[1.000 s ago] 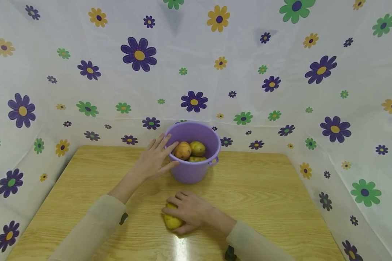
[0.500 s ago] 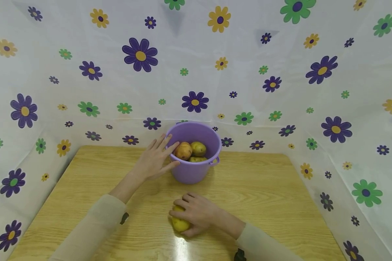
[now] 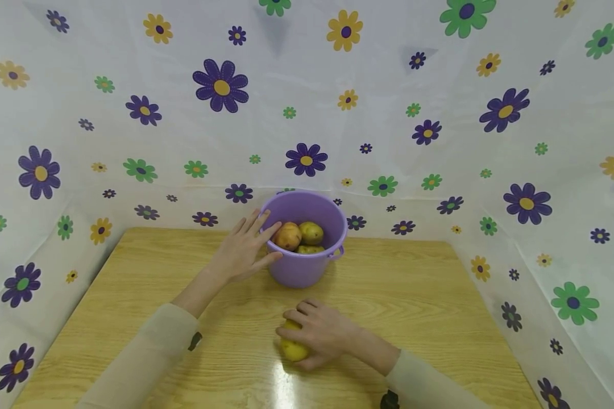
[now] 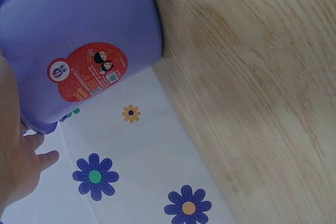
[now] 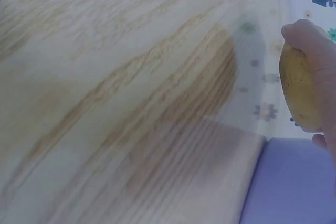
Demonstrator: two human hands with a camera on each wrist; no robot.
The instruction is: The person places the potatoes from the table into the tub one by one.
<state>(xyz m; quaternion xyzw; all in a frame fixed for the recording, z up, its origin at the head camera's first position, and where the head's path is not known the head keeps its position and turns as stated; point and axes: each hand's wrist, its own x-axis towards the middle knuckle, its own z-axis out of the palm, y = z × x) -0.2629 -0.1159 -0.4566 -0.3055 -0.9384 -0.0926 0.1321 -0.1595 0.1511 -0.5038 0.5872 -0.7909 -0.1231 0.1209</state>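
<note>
We see a wooden table (image 3: 414,301) closed in on three sides by a white curtain (image 3: 440,142) printed with purple, green and yellow flowers. A purple bucket (image 3: 307,267) stands near the middle of the table's far edge; inside it lie three potatoes (image 3: 299,236), one reddish and two yellowish. On the bucket's side, in the left wrist view, we note a red oval label (image 4: 89,72) with small cartoon figures.

Our left hand (image 3: 245,250) rests flat against the bucket's left side, fingers straight and spread, the fingertips reaching its rim; it grips nothing. In the left wrist view the palm (image 4: 16,166) lies against the bucket wall (image 4: 79,19) close to the rim.

Our right hand (image 3: 319,332) lies near the middle of the table's near edge, well apart from the bucket. Its fingers are curled over a yellow potato (image 3: 293,346), which they hold against the tabletop. In the right wrist view the fingers (image 5: 307,35) wrap the potato (image 5: 299,87) from above, and a glossy patch of table (image 5: 131,103) shows a dim reflection of the curtain. A beige sleeve (image 3: 148,352) covers each forearm.
</note>
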